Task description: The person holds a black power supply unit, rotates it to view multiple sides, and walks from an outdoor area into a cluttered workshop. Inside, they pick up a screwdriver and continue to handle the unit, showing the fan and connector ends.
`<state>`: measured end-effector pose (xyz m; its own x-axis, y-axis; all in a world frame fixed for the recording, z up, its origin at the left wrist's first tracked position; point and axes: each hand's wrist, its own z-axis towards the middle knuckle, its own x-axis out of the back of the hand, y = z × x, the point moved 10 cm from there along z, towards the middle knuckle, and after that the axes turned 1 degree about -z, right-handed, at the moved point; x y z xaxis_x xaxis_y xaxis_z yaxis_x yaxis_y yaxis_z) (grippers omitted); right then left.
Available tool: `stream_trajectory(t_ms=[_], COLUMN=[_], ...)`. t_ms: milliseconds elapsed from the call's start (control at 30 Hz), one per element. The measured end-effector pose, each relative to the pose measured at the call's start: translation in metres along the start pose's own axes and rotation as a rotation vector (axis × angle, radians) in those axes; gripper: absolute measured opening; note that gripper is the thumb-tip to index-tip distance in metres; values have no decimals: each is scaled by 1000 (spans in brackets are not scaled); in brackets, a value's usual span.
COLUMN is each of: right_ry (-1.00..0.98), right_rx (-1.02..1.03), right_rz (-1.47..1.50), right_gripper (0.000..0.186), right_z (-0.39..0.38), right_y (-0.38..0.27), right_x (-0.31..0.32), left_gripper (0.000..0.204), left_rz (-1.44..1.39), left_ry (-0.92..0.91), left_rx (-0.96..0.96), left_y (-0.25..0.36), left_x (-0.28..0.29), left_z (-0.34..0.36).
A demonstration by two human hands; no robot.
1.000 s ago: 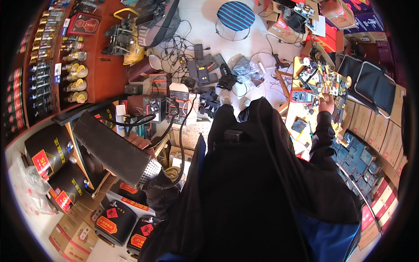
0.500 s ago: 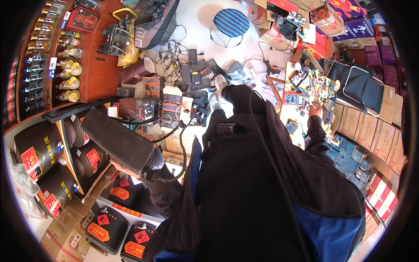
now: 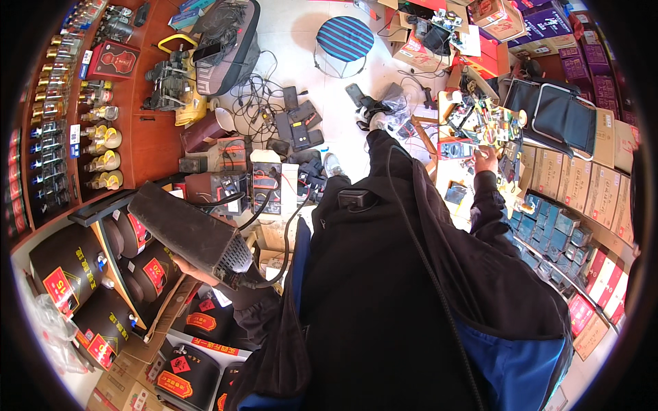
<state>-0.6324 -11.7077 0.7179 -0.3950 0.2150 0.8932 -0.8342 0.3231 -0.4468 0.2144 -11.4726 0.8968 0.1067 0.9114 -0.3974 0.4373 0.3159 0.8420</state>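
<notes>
My left hand (image 3: pixel 195 268) grips a long dark metal box (image 3: pixel 181 226) with a perforated silver end and thick black cables, held tilted at my left side. My right hand (image 3: pixel 484 159) is out at a cluttered workbench (image 3: pixel 445 181) on the right, its fingers curled beside a red-and-blue multimeter (image 3: pixel 454 150); what they hold is too small to make out. Small tools and parts lie around that hand.
Bottle shelves (image 3: pixel 96 123) and large black jars (image 3: pixel 75 267) stand left. Ahead are tangled cables (image 3: pixel 257 103), a toolbag (image 3: pixel 223 48) and a striped stool (image 3: pixel 344 40). A folding chair (image 3: pixel 555 120) and stacked cartons (image 3: pixel 576 185) fill the right side. My feet (image 3: pixel 334 163) show below.
My right hand has shifted left in the picture, along with the workbench as the view moves. My legs and feet have changed position. My left hand still grips the box, now slightly lower.
</notes>
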Motion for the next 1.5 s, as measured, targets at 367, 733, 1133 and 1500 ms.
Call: stream_trajectory(t_ms=[367, 733, 1133, 1500], right_ry=[-143, -142, -474, -635], right_rx=[-155, -15, -63, 88], right_rz=[133, -72, 176, 211], right_gripper=[31, 32, 30, 36], right_z=[6, 30, 92, 176], right_y=[-29, -60, -102, -222], right_x=[-4, -8, -140, -207], left_gripper=[87, 99, 101, 92], left_rz=[161, 349, 121, -139], left_ry=[84, 44, -16, 164], left_rx=[6, 61, 154, 219], left_y=[-3, -23, -51, -85], left_x=[16, 51, -34, -22], left_z=[-5, 1, -64, -99])
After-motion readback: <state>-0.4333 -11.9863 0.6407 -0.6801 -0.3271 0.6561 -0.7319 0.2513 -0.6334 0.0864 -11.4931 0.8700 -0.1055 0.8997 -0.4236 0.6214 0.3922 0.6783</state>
